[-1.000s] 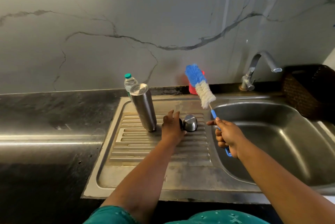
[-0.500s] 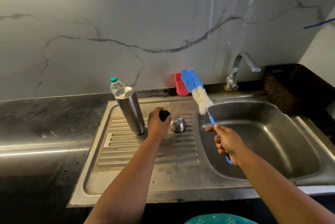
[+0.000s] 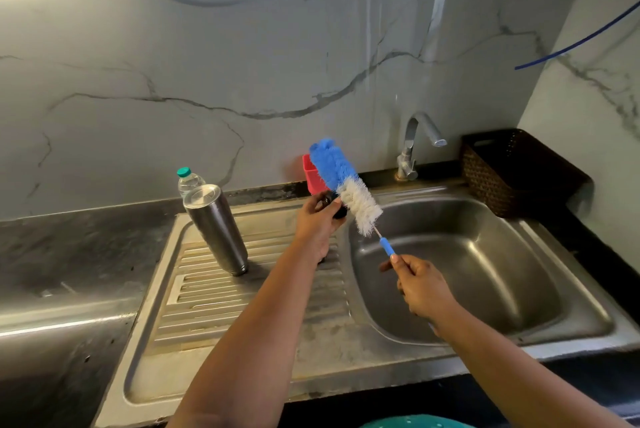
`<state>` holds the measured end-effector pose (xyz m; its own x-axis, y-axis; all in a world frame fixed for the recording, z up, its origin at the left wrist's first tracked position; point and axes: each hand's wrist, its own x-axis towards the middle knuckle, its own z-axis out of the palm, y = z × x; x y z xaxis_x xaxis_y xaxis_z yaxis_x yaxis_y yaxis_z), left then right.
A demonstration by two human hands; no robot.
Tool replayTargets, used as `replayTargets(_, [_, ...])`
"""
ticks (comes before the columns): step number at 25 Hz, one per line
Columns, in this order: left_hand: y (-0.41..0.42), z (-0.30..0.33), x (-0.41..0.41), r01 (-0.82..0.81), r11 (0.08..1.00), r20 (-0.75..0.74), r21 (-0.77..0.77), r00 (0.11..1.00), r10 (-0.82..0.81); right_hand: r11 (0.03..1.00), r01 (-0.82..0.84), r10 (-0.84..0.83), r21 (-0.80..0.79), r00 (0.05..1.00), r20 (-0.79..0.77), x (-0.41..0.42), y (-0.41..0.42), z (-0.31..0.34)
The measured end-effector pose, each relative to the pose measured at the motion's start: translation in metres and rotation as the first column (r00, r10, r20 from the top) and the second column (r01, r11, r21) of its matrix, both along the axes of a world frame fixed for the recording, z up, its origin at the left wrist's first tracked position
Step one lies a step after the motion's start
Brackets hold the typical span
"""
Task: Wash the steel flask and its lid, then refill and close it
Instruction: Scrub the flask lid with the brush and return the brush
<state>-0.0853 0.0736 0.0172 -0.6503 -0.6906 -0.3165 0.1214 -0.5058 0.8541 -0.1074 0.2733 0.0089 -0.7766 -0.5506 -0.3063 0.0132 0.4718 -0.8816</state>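
A grey marble wall (image 3: pixel 242 64) with dark veins is seen behind a dark stone counter (image 3: pixel 62 254), into which a steel sink unit is set. The ribbed draining board (image 3: pixel 214 306) lies on the left and the basin (image 3: pixel 485 254) on the right, with a steel tap (image 3: pixel 414 147) mounted at the back edge of the basin. A dark woven basket (image 3: pixel 512 171) is placed in the right corner, and a red container (image 3: pixel 313 174) stands against the wall behind the brush.

The steel flask (image 3: pixel 216 226) is stood bottom-up on the draining board, its long axis nearly upright and leaned slightly, with the flat base pointing up and to the left. A clear plastic bottle (image 3: pixel 188 180) with a green cap is seen just behind it.

The left hand (image 3: pixel 317 225) is raised over the inner edge of the draining board, its fingers curled round a small dark lid (image 3: pixel 334 204), which is mostly hidden by the fingers and the brush. The right hand (image 3: pixel 420 285) is held over the basin, closed around the blue handle of a bottle brush (image 3: pixel 346 185). The brush is slanted up and to the left, its white and blue bristles lying just beside the lid; whether they touch cannot be told.
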Motion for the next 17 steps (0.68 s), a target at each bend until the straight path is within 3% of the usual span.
replayTargets(5, [0.021,-0.004,-0.008,0.097,0.948,0.039,-0.302,0.995,-0.089,0.998,0.051,-0.047,0.032,0.991,-0.125,-0.026,-0.016,0.02])
replayTargets(7, [0.017,-0.004,-0.014,0.032,0.949,0.051,-0.314,0.999,-0.016,0.998,0.008,0.002,0.061,0.985,-0.171,-0.029,-0.014,0.024])
replayTargets(11, [-0.014,-0.001,-0.03,-0.152,0.977,0.067,-0.151,0.984,0.163,0.981,-0.059,0.107,0.186,0.961,-0.257,-0.013,0.008,0.007])
replayTargets(17, [0.01,-0.02,-0.037,0.008,0.883,0.161,-0.469,0.984,0.076,0.988,0.01,0.038,0.152,0.95,-0.311,-0.049,-0.019,0.026])
